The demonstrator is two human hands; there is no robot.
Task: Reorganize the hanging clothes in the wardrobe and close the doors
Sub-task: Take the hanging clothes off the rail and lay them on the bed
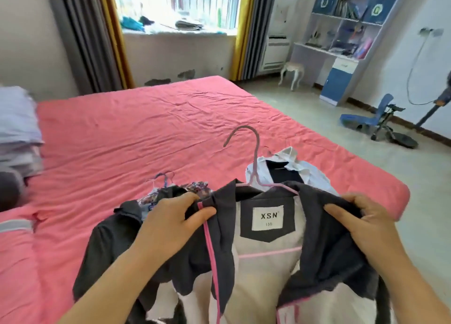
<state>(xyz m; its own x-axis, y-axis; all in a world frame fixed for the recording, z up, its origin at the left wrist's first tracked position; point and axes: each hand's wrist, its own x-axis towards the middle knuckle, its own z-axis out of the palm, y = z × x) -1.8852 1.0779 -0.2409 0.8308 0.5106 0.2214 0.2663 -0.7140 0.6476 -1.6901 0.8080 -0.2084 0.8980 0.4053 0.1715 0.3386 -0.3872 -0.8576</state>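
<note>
A dark grey jacket (324, 245) with pink trim and a white "XSN" label lies open at the near edge of the pink bed (136, 128). A pink wire hanger (255, 162) sits in its collar, hook pointing up and away. My left hand (170, 223) pinches the jacket's left collar edge. My right hand (368, 223) grips the right collar and shoulder. Behind the jacket lie a white and navy garment (300, 170) and a floral garment (195, 187) on another hanger. No wardrobe is in view.
Folded pale bedding (17, 128) is stacked at the bed's left side. Beyond the bed are a curtained window, a small stool (292, 72), a blue and white shelf desk (346, 55), a tipped blue chair (375, 121) and a fan stand on the tiled floor.
</note>
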